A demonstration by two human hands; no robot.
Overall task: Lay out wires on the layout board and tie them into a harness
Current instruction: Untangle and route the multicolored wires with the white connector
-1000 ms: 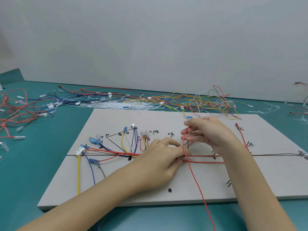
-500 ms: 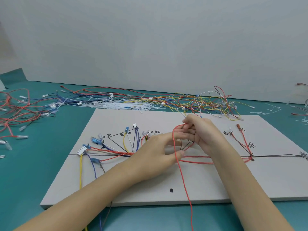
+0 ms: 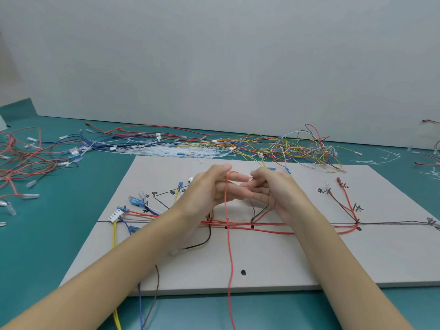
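Hands, left hand and right hand, have risen, pinching red wire over layout board.

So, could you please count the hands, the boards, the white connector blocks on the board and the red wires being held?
Hands: 2, left hand, right hand
Board: 1
White connector block: 1
Red wire, held: 1
Total: 5

My left hand and right hand overlap at the fingers, so my grip on the red wire can't be read; fingertips blurred. Red wire runs off the bottom edge. Left hand hides board labels and wires behind it. Handwritten marks too small to read. Wire pile cut off at left edge.
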